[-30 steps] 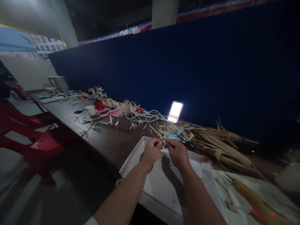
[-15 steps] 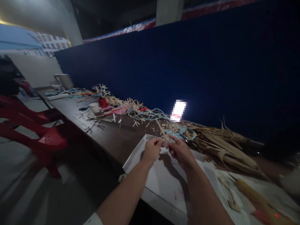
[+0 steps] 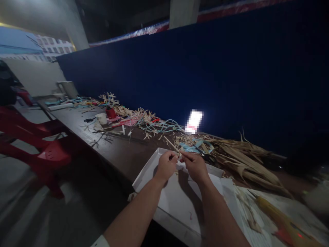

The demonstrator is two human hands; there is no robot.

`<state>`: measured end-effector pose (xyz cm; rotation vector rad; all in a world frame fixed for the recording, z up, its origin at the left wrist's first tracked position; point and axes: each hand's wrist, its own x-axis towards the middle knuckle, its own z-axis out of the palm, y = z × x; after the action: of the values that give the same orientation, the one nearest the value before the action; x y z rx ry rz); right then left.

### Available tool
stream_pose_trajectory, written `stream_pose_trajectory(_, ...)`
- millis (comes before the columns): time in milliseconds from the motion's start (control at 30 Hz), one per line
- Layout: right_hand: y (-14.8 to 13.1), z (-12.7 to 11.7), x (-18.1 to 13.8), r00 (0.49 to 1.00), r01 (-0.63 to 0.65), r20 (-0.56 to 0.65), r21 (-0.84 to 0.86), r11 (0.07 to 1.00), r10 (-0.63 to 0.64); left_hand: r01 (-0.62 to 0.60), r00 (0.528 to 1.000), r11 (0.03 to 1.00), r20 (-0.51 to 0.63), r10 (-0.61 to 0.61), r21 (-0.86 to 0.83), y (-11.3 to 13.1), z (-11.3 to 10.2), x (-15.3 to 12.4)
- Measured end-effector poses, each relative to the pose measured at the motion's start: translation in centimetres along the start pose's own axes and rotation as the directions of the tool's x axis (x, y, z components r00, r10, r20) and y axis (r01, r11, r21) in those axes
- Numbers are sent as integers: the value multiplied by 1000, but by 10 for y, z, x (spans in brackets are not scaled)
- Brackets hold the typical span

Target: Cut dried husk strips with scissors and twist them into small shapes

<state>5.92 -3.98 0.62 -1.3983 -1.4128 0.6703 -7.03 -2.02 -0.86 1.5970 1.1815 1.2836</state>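
Both hands meet over a shallow white cardboard box [image 3: 145, 168], fingertips close together. My left hand [image 3: 166, 167] is closed in a pinch, thumb against the fingers. My right hand [image 3: 196, 167] pinches too, its thumb and forefinger pointing at the left fingertips. Between them is a thin pale strip [image 3: 170, 143] of dried plant material, sticking out beyond the fingers toward the wall. Its gripped end is mostly hidden by the fingers. Small pale scraps [image 3: 176, 173] lie in the box.
Dried husks [image 3: 246, 159] lie at the right, near a yellow glue gun [image 3: 276, 212] with a red light. Beyond the box are blue ribbon [image 3: 191, 146], a bright phone [image 3: 194, 121], pale straw flowers [image 3: 109, 99] and a red spool [image 3: 111, 113]. A red chair [image 3: 55, 151] stands left.
My right hand has turned, its fingers now closed down beside the left fingertips. The pale strip tilts further to the left. The view has shifted slightly.
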Motion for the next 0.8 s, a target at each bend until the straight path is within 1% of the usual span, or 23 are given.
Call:
stream_pose_trajectory(100,2,-3,1,997,19,-75,-74,997,-24,1,1000,1000,1,-1,24,1,1,0)
stream_pose_trajectory(200,2,-4,1,993,8,-117,-82,997,-18,-29,999,998,-12,29,52,4,3,-1)
stream_pose_trajectory(267,3,-5,1,989,2,-150,-59,998,-11,-52,998,996,-18,54,78,9,4,-4)
stream_pose_trajectory(333,5,-8,2,977,-15,-212,-30,999,9,-72,997,991,-30,75,111,15,2,-8)
stream_pose_trajectory(400,9,-12,3,952,-48,-301,42,998,59,-75,995,985,-55,85,158,21,-4,-11)
stream_pose_trajectory(467,13,-15,5,920,-65,-376,136,989,113,-54,994,968,-83,76,245,25,-13,-14)
stream_pose_trajectory(533,15,-16,7,902,-49,-412,201,978,129,-13,995,914,-89,53,405,25,-23,-16)
stream_pose_trajectory(633,17,-15,8,897,-20,-423,249,968,127,27,999,759,-48,6,651,19,-35,-17)
stream_pose_trajectory(733,15,-13,8,905,-24,-401,293,956,145,53,998,609,-28,-50,792,12,-39,-19)
stream_pose_trajectory(800,13,-13,8,912,-39,-378,308,951,160,63,997,548,-30,-69,834,8,-39,-19)
